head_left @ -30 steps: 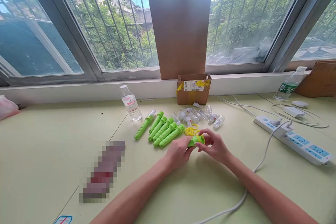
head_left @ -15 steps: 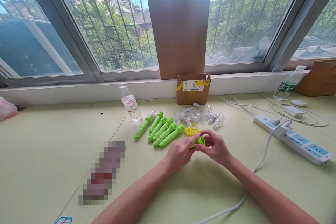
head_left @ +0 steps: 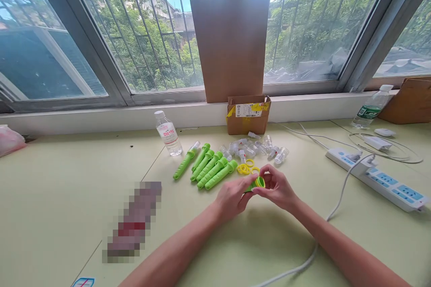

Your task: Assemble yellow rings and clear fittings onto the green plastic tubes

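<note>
My left hand is closed around a green plastic tube, most of it hidden under the fingers. Its open end faces right, with a yellow ring at the mouth. The fingers of my right hand pinch that ring at the tube's rim. Just beyond my hands lie several loose yellow rings. To the left, several green tubes with ridged sides lie side by side; the leftmost tube has a clear part in its end. Behind the rings is a scatter of clear plastic pieces.
A cardboard box stands at the back by the windowsill. A water bottle is at back left, another bottle at back right. On the right lies a power strip, its white cable running beneath my right forearm. A blurred object lies left.
The tube's mouth has turned more into view, and the yellow ring now sits around its end. My hands have barely shifted.
</note>
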